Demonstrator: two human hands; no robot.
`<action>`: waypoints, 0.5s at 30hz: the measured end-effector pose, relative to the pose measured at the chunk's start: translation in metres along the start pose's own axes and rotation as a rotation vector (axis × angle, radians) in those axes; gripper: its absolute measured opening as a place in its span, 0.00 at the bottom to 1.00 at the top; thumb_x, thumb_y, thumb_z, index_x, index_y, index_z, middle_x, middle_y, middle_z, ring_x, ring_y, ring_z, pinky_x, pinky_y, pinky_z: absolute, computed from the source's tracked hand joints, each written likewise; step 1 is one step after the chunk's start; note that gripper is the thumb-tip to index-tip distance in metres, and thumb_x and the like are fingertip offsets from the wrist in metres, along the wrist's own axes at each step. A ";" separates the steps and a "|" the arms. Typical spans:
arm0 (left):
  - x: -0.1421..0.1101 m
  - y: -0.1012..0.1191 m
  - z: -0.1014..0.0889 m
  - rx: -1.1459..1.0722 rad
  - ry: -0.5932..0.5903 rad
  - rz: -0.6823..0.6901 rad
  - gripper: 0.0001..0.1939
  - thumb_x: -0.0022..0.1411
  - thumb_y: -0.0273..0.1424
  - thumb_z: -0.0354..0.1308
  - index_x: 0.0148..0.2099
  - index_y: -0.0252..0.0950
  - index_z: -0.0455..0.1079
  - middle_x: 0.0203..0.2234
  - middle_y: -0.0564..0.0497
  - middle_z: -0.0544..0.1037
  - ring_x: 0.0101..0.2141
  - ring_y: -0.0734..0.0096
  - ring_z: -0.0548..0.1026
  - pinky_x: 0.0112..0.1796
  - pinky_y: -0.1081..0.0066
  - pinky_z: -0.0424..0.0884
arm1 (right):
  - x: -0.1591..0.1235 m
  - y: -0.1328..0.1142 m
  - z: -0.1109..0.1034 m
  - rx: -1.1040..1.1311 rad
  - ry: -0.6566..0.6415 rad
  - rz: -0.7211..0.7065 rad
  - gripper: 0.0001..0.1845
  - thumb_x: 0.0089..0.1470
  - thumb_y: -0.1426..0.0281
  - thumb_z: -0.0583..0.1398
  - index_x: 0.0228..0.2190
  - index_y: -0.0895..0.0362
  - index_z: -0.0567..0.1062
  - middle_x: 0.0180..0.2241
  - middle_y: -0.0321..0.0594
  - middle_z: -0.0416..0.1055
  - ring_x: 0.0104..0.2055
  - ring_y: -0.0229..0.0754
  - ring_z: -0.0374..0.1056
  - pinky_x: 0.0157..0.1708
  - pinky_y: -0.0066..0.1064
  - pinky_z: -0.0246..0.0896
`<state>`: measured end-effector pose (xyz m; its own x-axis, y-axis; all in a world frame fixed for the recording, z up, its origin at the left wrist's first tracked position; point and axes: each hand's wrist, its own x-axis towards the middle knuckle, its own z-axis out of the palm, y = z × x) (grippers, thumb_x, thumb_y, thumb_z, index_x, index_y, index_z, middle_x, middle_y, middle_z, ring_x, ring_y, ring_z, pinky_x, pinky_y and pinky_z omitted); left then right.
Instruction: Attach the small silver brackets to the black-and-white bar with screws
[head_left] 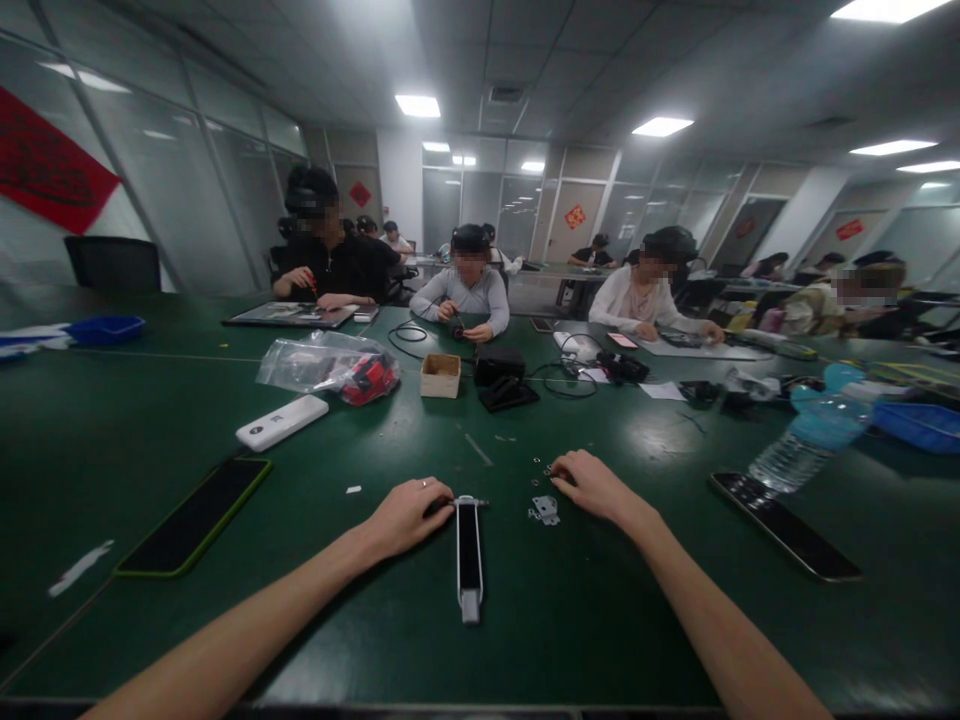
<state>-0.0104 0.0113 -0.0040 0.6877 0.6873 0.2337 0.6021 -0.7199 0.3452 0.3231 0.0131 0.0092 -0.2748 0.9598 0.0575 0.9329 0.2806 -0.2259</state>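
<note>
A long narrow device (469, 560), black on its face with a pale frame, lies lengthwise on the green table. A thin metal pin (482, 502) sticks out to the right at its far end. My left hand (412, 512), with a ring on one finger, is closed at that end; its fingertips partly hide the contact. To the right, my right hand (592, 485) rests on the table with fingers pinched together among small metal rings (536, 482). What lies between those fingertips is too small to make out. Just below sits a flat metal bracket (546, 510), with tiny parts beside it.
Phones (195, 515) (784, 525) flank my arms. A white box-like device (283, 422), a plastic bag (330, 365), a small open carton (440, 376) and a black device (499, 366) stand farther off. A water bottle (806, 440) lies tilted at right. Several people work across the table.
</note>
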 end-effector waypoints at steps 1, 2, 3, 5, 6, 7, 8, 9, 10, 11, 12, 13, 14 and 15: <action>0.000 0.000 0.000 0.001 0.000 -0.003 0.09 0.64 0.32 0.50 0.43 0.36 0.68 0.33 0.49 0.74 0.33 0.69 0.72 0.34 0.72 0.67 | 0.000 -0.002 0.002 0.009 -0.009 0.007 0.10 0.56 0.68 0.55 0.37 0.58 0.74 0.36 0.44 0.71 0.39 0.44 0.66 0.39 0.33 0.59; 0.000 0.001 -0.001 0.002 0.000 -0.005 0.09 0.64 0.32 0.50 0.43 0.36 0.68 0.34 0.49 0.74 0.33 0.69 0.72 0.34 0.72 0.67 | 0.000 -0.003 0.003 0.017 -0.013 0.016 0.10 0.55 0.68 0.56 0.37 0.58 0.74 0.37 0.44 0.71 0.40 0.44 0.66 0.39 0.33 0.59; 0.000 0.001 0.000 0.001 0.000 -0.006 0.09 0.64 0.32 0.50 0.43 0.36 0.68 0.34 0.49 0.74 0.34 0.69 0.72 0.34 0.72 0.66 | 0.000 -0.003 0.004 0.025 -0.014 0.024 0.10 0.55 0.69 0.55 0.37 0.58 0.74 0.37 0.45 0.71 0.40 0.44 0.66 0.39 0.33 0.59; 0.000 0.000 0.001 -0.002 0.001 -0.004 0.08 0.64 0.32 0.50 0.42 0.36 0.68 0.34 0.50 0.74 0.34 0.69 0.72 0.34 0.73 0.67 | 0.000 -0.004 0.004 0.032 -0.024 0.032 0.09 0.56 0.70 0.55 0.36 0.58 0.74 0.37 0.45 0.71 0.40 0.44 0.66 0.39 0.33 0.59; 0.000 -0.001 0.001 -0.003 0.002 -0.002 0.08 0.64 0.32 0.50 0.42 0.36 0.68 0.34 0.50 0.74 0.34 0.69 0.72 0.35 0.73 0.67 | 0.000 -0.004 0.004 0.031 -0.034 0.038 0.09 0.56 0.70 0.54 0.35 0.59 0.74 0.36 0.45 0.71 0.39 0.44 0.66 0.39 0.33 0.59; 0.000 -0.002 0.002 -0.004 0.004 0.001 0.08 0.64 0.33 0.50 0.42 0.36 0.68 0.33 0.50 0.74 0.34 0.69 0.72 0.35 0.73 0.67 | 0.000 -0.005 0.002 0.029 -0.046 0.043 0.09 0.56 0.70 0.54 0.34 0.59 0.74 0.36 0.45 0.71 0.39 0.44 0.66 0.38 0.32 0.58; 0.000 -0.003 0.003 -0.003 0.006 0.004 0.09 0.64 0.33 0.50 0.42 0.36 0.68 0.33 0.50 0.74 0.33 0.69 0.73 0.34 0.73 0.66 | 0.000 -0.006 0.001 0.027 -0.059 0.050 0.09 0.56 0.71 0.54 0.33 0.59 0.73 0.35 0.45 0.71 0.38 0.43 0.66 0.37 0.32 0.58; 0.000 -0.004 0.004 -0.003 0.009 0.006 0.09 0.64 0.33 0.50 0.42 0.36 0.68 0.33 0.50 0.74 0.33 0.70 0.72 0.34 0.73 0.66 | 0.000 -0.008 -0.001 0.025 -0.072 0.059 0.08 0.55 0.71 0.54 0.33 0.59 0.73 0.34 0.45 0.71 0.37 0.43 0.66 0.36 0.31 0.58; 0.000 -0.004 0.005 -0.001 0.011 0.006 0.09 0.64 0.33 0.50 0.43 0.36 0.68 0.33 0.50 0.74 0.33 0.70 0.72 0.34 0.73 0.66 | 0.000 -0.010 -0.003 0.024 -0.083 0.069 0.08 0.55 0.72 0.54 0.32 0.60 0.73 0.34 0.45 0.70 0.36 0.43 0.66 0.35 0.30 0.58; 0.000 -0.004 0.005 0.002 0.013 0.006 0.09 0.64 0.33 0.50 0.43 0.36 0.68 0.33 0.50 0.74 0.33 0.70 0.72 0.34 0.73 0.66 | -0.001 -0.011 -0.005 0.024 -0.090 0.078 0.07 0.54 0.72 0.55 0.31 0.60 0.72 0.33 0.44 0.70 0.35 0.42 0.66 0.34 0.30 0.57; -0.001 -0.004 0.005 0.005 0.012 0.005 0.09 0.64 0.34 0.50 0.43 0.37 0.68 0.33 0.50 0.74 0.33 0.70 0.72 0.34 0.73 0.66 | -0.001 -0.013 -0.006 0.027 -0.093 0.083 0.06 0.53 0.73 0.55 0.30 0.60 0.72 0.32 0.44 0.70 0.35 0.42 0.65 0.33 0.29 0.57; -0.001 -0.004 0.005 0.007 0.012 0.003 0.09 0.64 0.34 0.50 0.43 0.36 0.68 0.33 0.50 0.74 0.33 0.70 0.72 0.34 0.73 0.66 | -0.002 -0.015 -0.008 0.033 -0.089 0.084 0.05 0.52 0.73 0.55 0.29 0.60 0.71 0.32 0.44 0.70 0.34 0.42 0.65 0.32 0.29 0.57; -0.001 -0.003 0.004 0.008 0.011 0.002 0.09 0.64 0.34 0.50 0.43 0.36 0.68 0.33 0.50 0.74 0.33 0.70 0.72 0.34 0.73 0.66 | -0.003 -0.016 -0.008 0.042 -0.077 0.077 0.04 0.52 0.73 0.55 0.29 0.59 0.71 0.32 0.44 0.69 0.34 0.41 0.65 0.32 0.29 0.57; -0.001 -0.003 0.003 0.008 0.009 0.001 0.09 0.64 0.34 0.50 0.43 0.36 0.68 0.33 0.50 0.74 0.33 0.70 0.72 0.34 0.73 0.66 | -0.003 -0.018 -0.008 0.053 -0.053 0.062 0.04 0.52 0.73 0.55 0.28 0.59 0.71 0.32 0.43 0.69 0.34 0.41 0.64 0.31 0.29 0.57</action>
<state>-0.0113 0.0121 -0.0082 0.6851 0.6871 0.2420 0.6045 -0.7216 0.3374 0.3094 0.0050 0.0213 -0.2303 0.9731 -0.0094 0.9352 0.2186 -0.2786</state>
